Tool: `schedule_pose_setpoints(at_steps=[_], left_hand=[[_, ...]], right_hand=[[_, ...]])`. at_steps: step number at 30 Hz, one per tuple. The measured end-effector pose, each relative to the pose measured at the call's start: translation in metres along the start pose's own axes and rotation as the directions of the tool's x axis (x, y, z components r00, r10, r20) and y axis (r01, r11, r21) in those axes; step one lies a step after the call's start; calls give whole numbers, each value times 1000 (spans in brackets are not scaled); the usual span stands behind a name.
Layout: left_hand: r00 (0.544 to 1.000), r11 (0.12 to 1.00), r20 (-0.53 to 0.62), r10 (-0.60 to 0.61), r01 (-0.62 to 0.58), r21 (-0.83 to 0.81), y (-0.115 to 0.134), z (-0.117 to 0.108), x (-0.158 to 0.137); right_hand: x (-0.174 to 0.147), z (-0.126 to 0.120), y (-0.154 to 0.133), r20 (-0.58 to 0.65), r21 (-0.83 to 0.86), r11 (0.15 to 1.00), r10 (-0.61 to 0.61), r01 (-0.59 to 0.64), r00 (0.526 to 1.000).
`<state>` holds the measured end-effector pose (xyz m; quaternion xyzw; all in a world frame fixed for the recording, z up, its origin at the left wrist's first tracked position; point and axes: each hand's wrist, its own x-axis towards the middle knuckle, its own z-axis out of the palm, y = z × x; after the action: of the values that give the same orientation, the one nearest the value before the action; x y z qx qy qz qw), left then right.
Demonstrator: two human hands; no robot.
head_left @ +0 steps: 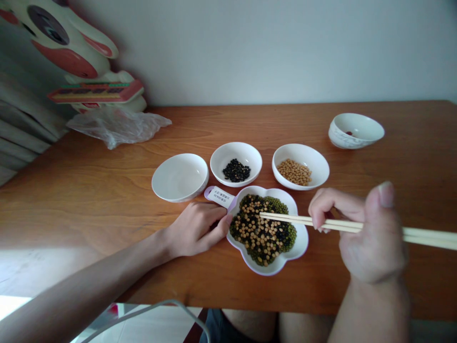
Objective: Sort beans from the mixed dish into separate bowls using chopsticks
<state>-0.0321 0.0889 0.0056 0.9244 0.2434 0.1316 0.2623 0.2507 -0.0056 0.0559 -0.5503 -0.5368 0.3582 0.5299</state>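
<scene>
My right hand (364,228) is closed round a pair of pale wooden chopsticks (332,223). Their tips lie close together over the mixed beans (259,228) in a flower-shaped dish (303,238), white inside with a lilac rim; I cannot make out any bean between them. Black, green and tan beans fill that dish. My left hand (200,228) rests at the dish's left edge, fingers curled at its labelled handle (219,196) and thumb against the rim. Behind stand a bare white bowl (180,178), a bowl of black beans (236,150) and a bowl of soybeans (319,166).
At the back right of the wooden table (107,200) sits a patterned white bowl (346,136) with something small and dark red inside. A crumpled plastic bag (121,126) and a dog-shaped toy piano (89,71) occupy the back left. A cable (171,302) loops below the front edge.
</scene>
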Motion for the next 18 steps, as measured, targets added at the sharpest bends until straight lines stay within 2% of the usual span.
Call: schedule_pose_setpoints(at_steps=[3,12,18], left_hand=[[1000,1000,-3,-2,2,2,0,0,0],[1000,1000,7,-9,10,-6,1,0,2],[1000,1000,9,-16,16,-3,2,1,2]], right_hand=[[0,-1,2,-10,0,1000,5,-5,1000],[1,3,3,153,5,999,51,-52,987],[2,6,5,195,-13,1000,29,-27,980]])
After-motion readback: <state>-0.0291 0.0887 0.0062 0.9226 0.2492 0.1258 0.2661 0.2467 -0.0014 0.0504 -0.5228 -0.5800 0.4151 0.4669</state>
